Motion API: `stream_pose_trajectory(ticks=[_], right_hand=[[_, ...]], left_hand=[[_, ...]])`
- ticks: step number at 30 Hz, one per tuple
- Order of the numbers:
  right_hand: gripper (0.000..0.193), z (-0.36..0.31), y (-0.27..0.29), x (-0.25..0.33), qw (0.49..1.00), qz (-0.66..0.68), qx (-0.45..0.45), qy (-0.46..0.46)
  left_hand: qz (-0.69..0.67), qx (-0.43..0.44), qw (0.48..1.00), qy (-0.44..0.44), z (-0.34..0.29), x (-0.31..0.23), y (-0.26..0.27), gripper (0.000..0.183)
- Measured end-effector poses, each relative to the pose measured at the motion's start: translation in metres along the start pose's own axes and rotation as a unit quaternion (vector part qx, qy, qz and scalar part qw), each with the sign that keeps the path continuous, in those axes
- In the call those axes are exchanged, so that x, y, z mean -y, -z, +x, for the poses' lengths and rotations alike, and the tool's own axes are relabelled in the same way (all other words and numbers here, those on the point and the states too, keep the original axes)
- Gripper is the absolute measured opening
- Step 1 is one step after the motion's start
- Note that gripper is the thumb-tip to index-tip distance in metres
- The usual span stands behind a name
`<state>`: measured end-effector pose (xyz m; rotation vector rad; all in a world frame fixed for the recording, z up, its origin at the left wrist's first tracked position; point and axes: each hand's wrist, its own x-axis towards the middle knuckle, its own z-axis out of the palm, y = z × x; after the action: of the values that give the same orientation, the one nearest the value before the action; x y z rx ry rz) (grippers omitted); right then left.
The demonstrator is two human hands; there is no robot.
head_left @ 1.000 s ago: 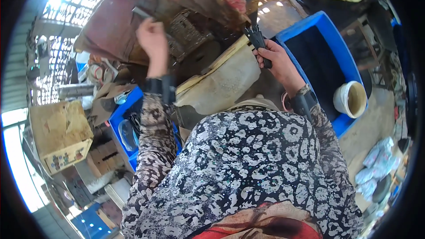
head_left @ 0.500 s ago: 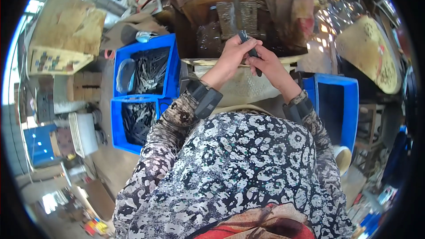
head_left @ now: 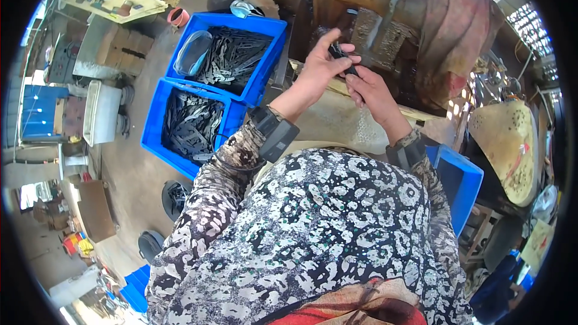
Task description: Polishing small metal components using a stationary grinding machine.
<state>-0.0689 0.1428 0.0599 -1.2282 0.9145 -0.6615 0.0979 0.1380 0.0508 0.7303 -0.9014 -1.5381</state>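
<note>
My left hand (head_left: 317, 71) and my right hand (head_left: 368, 88) meet in front of my chest, both gripping a small bundle of dark flat metal pieces (head_left: 341, 57). The bundle pokes up between the fingers of both hands. Just beyond them stands a rusty metal block of a machine (head_left: 378, 35) draped with a reddish cloth (head_left: 457, 18). Each forearm wears a black wrist band over a patterned sleeve.
Two blue crates (head_left: 238, 22) (head_left: 158, 125) full of dark metal strips stand to my left on the dusty floor. Another blue crate (head_left: 463, 188) sits at my right. A tan sheet (head_left: 337, 121) lies under my hands. A round tan disc (head_left: 506, 144) leans at the far right.
My head has turned, so the scene has swung: the left crates moved toward the centre, the right crate dropped lower. My left hand came down from the cloth and joined my right on the metal pieces.
</note>
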Motion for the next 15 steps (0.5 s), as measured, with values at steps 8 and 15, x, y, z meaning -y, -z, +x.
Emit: stream_pose_trajectory(ticks=[8, 15], right_hand=[[0.011, 0.000, 0.000, -0.008, 0.999, -0.015, -0.018, -0.038], [0.016, 0.008, 0.087, -0.058, 0.928, -0.264, -0.254, 0.069]], left_hand=[[0.077, 0.032, 0.996, 0.039, -0.012, 0.005, 0.008, 0.087], [0.167, -0.052, 0.985, -0.006, -0.030, -0.019, 0.056, 0.045]])
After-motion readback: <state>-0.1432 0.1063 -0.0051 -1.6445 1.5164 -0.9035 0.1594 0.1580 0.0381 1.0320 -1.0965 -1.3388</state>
